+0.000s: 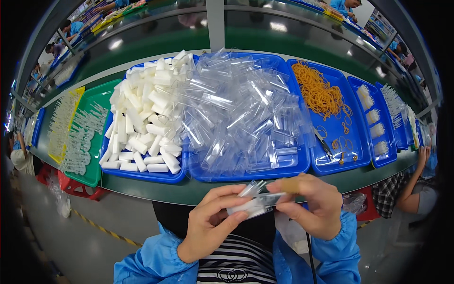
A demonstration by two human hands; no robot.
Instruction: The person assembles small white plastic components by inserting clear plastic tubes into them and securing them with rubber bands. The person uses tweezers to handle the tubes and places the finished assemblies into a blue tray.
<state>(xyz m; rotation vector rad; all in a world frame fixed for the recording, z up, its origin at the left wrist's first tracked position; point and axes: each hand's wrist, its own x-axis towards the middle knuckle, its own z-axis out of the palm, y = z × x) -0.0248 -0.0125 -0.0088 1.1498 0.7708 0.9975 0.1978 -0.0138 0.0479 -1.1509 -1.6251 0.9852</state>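
Note:
In front of my body, just off the table's near edge, both hands work on a clear plastic sleeve (pixel 265 202) with something white inside it. My left hand (pixel 204 225) grips its left part between thumb and fingers. At the right end my right hand (pixel 316 204) pinches the sleeve, and a tan finger cover (pixel 289 185) wraps one of its fingertips. Thin clear pieces stick up from the top of the sleeve; they are blurred, so I cannot make out their kind.
Blue trays hold white foam blocks (pixel 142 146), clear plastic sleeves (pixel 236 109), and orange rubber bands (pixel 316 90) beside tweezers (pixel 323 143). Further right, a blue tray (pixel 385 158) has bundled white pieces. At left stand a green tray (pixel 97 175) and a yellow tray (pixel 57 154).

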